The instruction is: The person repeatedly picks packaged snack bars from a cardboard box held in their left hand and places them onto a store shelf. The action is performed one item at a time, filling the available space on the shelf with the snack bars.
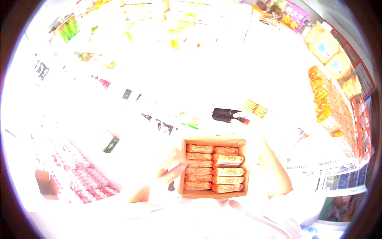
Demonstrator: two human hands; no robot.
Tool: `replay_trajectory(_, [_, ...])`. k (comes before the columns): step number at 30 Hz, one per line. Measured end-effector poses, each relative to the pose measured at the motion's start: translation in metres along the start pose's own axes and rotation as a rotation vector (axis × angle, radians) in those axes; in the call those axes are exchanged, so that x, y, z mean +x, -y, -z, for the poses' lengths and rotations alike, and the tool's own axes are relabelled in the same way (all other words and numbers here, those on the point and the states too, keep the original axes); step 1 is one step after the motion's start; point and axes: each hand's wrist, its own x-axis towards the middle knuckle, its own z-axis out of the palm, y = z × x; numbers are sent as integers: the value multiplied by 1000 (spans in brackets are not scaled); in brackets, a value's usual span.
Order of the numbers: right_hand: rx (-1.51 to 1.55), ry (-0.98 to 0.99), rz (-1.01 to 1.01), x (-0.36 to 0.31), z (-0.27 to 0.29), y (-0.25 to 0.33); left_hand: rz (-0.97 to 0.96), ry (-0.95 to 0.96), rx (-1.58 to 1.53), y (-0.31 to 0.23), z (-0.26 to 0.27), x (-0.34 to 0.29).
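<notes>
An open cardboard box (215, 195) is in front of my body, with two columns of orange-wrapped packets (199, 163) inside. My left hand (174, 164) is at the box's left wall, its fingers closed on the edge. Strong glare washes out much of that hand. Farther off, my right hand (242, 117) reaches past the box's right side. Its fingertips overlap the right end of a black two-part package (225, 115) and look closed on it, though glare blurs the grip. Just beyond this hand is a row of yellow packs (255, 108).
Pink-and-white packages (83, 175) fill the lower left, near a small dark green box (110, 142). Orange snack bags (320, 95) hang along the right, below tan bags (324, 47). A white wire rack (330, 169) stands at the right. Glare hides most of the middle.
</notes>
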Motion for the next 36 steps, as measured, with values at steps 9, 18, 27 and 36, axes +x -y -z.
replay_trajectory(9, [-278, -269, 230, 106, -56, -51, 295, -9, 552, 82, -57, -50])
replay_trajectory(18, [-455, -19, 244, 99, -64, -65, 270, 29, 637, 91, -66, -68])
replay_trajectory(27, [-121, -13, 127, -30, -46, -4, 280, 89, 851, 84, -77, -69])
replay_trajectory(36, [-395, -68, 252, -116, -77, -45, 218, 432, 654, 71, -94, -32])
